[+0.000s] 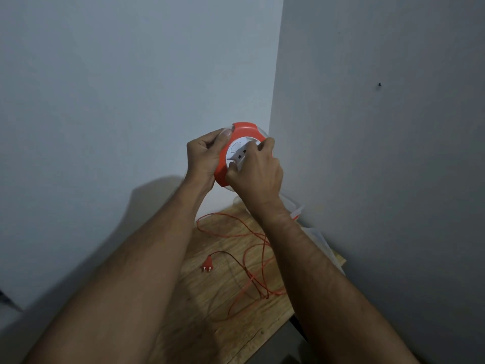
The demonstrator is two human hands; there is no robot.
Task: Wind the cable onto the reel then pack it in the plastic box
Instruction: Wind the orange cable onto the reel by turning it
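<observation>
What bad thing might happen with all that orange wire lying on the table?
The loose cable lies in crossed loops, so it may knot as it winds in. The plug could drag and catch on the table edge. Both hands hold the reel in the air, so it might slip.

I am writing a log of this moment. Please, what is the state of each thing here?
reel: lifted above the table, held by both hands
cable: mostly unwound, in loose loops on the table
plug: free, lying on the table
left hand: gripping the reel's rim
right hand: on the reel's white centre
plastic box: mostly hidden, state unclear
</observation>
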